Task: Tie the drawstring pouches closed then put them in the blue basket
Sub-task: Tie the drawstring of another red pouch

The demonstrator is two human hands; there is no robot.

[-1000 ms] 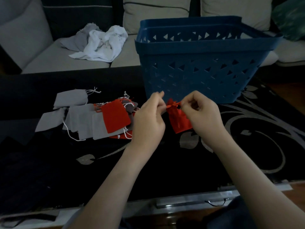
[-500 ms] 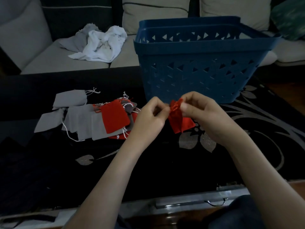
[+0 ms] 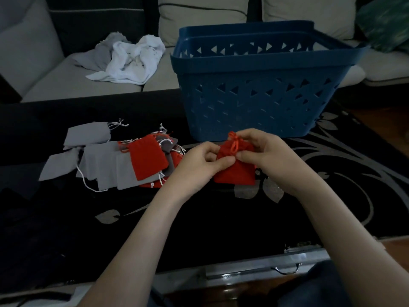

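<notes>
Red pouch is held over the dark patterned counter, just in front of the blue basket. Its gathered neck, with the looped drawstring, is pinched between the curled fingers of the left hand and those of the right hand, the thumbs almost touching. A pile of grey and red pouches is spread flat on the counter beside the left hand, and a crumpled white cloth is seen on the sofa behind.
</notes>
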